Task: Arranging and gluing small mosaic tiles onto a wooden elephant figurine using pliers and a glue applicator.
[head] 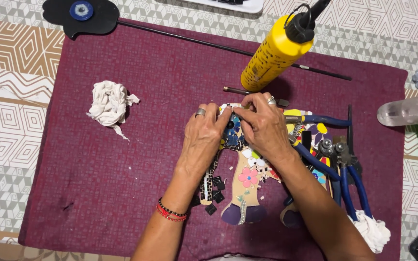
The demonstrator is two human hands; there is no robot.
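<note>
A flat animal-shaped wooden cutout (pixel 244 186) covered partly in coloured mosaic pieces lies on a dark red mat (pixel 122 159). A pink flower tile (pixel 248 177) sits on its leg. My left hand (pixel 203 137) and my right hand (pixel 262 125) meet at the top of the cutout, fingertips pinching and pressing a small tile piece there. The piece itself is mostly hidden by my fingers. Small black tile squares (pixel 215 195) lie beside the leg.
A yellow bottle with a black cap (pixel 276 50) stands just behind my hands. Blue-handled nippers (pixel 347 179) lie to the right, over a white rag (pixel 372 231). Another crumpled white rag (pixel 108 103) lies left. A thin black rod (pixel 194 41) crosses the mat's far edge.
</note>
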